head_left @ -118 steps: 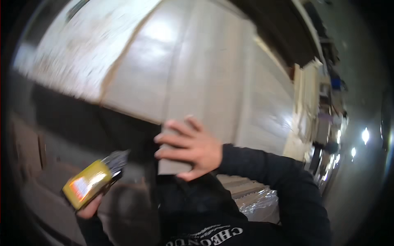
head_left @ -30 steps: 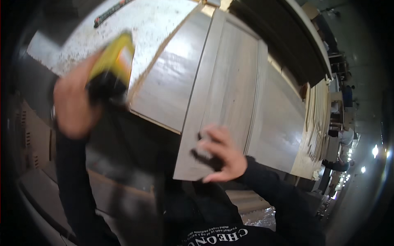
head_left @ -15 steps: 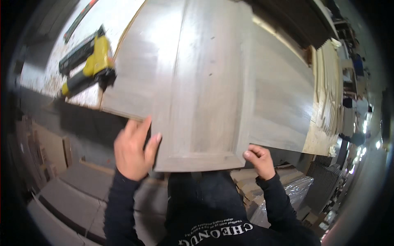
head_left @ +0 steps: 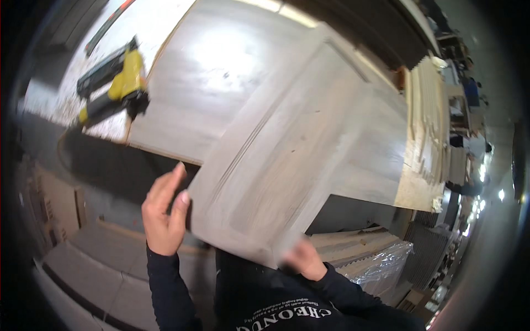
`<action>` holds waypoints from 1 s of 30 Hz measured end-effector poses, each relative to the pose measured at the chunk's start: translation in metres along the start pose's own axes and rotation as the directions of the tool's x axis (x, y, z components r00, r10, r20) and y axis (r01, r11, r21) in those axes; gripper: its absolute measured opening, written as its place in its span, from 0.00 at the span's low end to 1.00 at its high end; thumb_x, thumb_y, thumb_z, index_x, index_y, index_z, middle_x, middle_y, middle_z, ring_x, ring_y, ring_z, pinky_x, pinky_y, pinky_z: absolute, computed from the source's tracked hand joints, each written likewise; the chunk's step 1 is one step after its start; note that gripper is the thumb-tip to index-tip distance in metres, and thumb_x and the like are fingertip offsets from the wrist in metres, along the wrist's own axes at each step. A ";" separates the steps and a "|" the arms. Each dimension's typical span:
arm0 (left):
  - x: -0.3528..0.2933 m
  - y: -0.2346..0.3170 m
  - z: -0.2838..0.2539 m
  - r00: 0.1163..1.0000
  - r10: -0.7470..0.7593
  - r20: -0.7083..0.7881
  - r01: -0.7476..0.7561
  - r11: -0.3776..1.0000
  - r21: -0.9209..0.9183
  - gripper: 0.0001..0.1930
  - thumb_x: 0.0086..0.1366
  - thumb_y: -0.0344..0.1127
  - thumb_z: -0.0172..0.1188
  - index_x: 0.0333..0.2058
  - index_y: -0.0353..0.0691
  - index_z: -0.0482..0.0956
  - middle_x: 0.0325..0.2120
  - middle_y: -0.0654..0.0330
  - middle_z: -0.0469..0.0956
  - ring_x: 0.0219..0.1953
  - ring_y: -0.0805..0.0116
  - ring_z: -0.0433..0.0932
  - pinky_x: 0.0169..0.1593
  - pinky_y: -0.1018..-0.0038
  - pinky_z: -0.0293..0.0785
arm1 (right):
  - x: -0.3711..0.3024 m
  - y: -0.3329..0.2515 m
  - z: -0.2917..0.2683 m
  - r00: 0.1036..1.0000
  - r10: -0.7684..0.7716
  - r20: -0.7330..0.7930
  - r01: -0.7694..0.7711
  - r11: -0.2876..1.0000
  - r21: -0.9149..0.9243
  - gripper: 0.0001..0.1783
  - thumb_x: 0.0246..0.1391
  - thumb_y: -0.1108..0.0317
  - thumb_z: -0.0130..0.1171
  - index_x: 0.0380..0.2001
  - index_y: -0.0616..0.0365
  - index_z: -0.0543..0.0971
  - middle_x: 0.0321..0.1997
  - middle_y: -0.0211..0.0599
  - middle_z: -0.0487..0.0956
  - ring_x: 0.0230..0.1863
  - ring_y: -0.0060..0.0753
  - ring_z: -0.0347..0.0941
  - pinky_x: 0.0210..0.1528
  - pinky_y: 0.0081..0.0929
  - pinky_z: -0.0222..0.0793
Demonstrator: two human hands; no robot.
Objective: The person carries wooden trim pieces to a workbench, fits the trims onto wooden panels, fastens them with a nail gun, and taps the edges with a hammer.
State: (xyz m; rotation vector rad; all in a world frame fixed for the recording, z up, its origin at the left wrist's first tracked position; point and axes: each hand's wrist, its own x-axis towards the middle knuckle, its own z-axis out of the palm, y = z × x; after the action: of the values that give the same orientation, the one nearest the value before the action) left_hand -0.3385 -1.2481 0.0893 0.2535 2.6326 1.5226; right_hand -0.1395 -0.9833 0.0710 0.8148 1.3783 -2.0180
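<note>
A grey-brown wooden cabinet door [head_left: 287, 160] with a recessed panel lies slanted across a larger flat grey-brown board [head_left: 182, 94]. Its near end sticks out over the bench edge, close to my body. My right hand [head_left: 305, 259], smeared by motion, holds the door's near right corner; its fingertips are blurred. Beside the near left edge is my left hand [head_left: 167, 212], fingers stretched and thumb apart. The thumb is at or almost at the door's edge; whether it touches I cannot tell.
A yellow and black nail gun [head_left: 118, 85] lies on the whitish bench top [head_left: 66, 83] at left, with a red and black tool [head_left: 110, 25] beyond. Pale wood strips [head_left: 425, 121] are piled at right. Below stand a plastic-wrapped stack [head_left: 381, 256] and cardboard boxes [head_left: 58, 204].
The door has turned clockwise, its far end swinging right and its near end coming closer to me. My right hand moved left and nearer with the corner; my left hand came slightly left.
</note>
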 end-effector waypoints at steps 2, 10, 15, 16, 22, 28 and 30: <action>-0.015 0.001 -0.001 0.971 -0.097 -0.220 0.070 0.990 -0.126 0.18 0.63 0.28 0.51 0.52 0.34 0.74 0.48 0.54 0.74 0.49 0.65 0.73 0.53 0.71 0.67 | 0.012 0.003 0.021 0.997 -0.082 -0.006 0.082 0.996 0.034 0.19 0.56 0.72 0.58 0.49 0.65 0.69 0.45 0.35 0.77 0.46 0.19 0.72 0.48 0.18 0.67; -0.098 -0.005 0.045 0.812 -0.546 -0.207 0.371 0.756 -0.540 0.26 0.64 0.35 0.51 0.60 0.32 0.61 0.50 0.54 0.72 0.48 0.66 0.72 0.56 0.71 0.64 | 0.055 -0.056 0.058 0.956 -0.200 0.213 0.278 0.846 -0.456 0.10 0.51 0.73 0.62 0.37 0.63 0.78 0.30 0.35 0.81 0.33 0.21 0.77 0.40 0.17 0.71; -0.088 0.024 0.065 0.833 -0.550 0.064 0.389 0.500 -0.774 0.28 0.63 0.28 0.50 0.60 0.25 0.56 0.47 0.48 0.73 0.50 0.66 0.72 0.55 0.72 0.65 | 0.059 -0.101 0.058 0.607 -0.639 0.472 0.698 0.146 -0.701 0.11 0.39 0.66 0.70 0.29 0.52 0.81 0.26 0.30 0.79 0.30 0.29 0.75 0.35 0.25 0.67; -0.083 0.021 0.063 0.828 -0.559 0.040 0.366 0.487 -0.793 0.28 0.63 0.24 0.48 0.61 0.25 0.55 0.47 0.46 0.73 0.49 0.66 0.73 0.56 0.72 0.65 | 0.065 -0.111 0.061 0.558 -0.655 0.509 0.677 0.006 -0.736 0.13 0.35 0.62 0.71 0.29 0.48 0.80 0.31 0.27 0.78 0.35 0.31 0.74 0.38 0.26 0.64; -0.049 0.000 0.048 0.869 -0.486 -0.096 0.216 0.546 -0.809 0.25 0.64 0.25 0.49 0.60 0.28 0.57 0.42 0.48 0.76 0.45 0.69 0.74 0.53 0.73 0.66 | 0.115 -0.155 0.085 0.473 -0.496 0.728 0.719 -0.261 -0.645 0.25 0.41 0.52 0.64 0.42 0.53 0.76 0.44 0.34 0.74 0.48 0.40 0.69 0.50 0.37 0.62; -0.060 0.006 0.054 0.847 -0.505 -0.165 0.192 0.581 -0.791 0.25 0.63 0.24 0.52 0.59 0.28 0.59 0.43 0.48 0.76 0.46 0.68 0.75 0.50 0.75 0.70 | 0.136 -0.162 0.089 0.435 -0.420 0.797 0.794 -0.238 -0.559 0.26 0.38 0.55 0.68 0.41 0.55 0.77 0.37 0.34 0.73 0.40 0.39 0.69 0.42 0.35 0.65; -0.066 0.005 0.058 0.855 -0.487 -0.179 0.204 0.632 -0.747 0.26 0.62 0.24 0.53 0.59 0.27 0.59 0.44 0.48 0.76 0.45 0.68 0.76 0.50 0.75 0.70 | 0.137 -0.165 0.089 0.435 -0.401 0.806 0.801 -0.237 -0.550 0.25 0.38 0.55 0.68 0.40 0.55 0.77 0.36 0.34 0.73 0.39 0.39 0.68 0.41 0.34 0.65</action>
State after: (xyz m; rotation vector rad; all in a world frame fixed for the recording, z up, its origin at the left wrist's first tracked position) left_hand -0.2641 -1.2086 0.0639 -0.6384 1.8626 2.4250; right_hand -0.3653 -1.0301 0.0943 -1.1284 2.6320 -0.9993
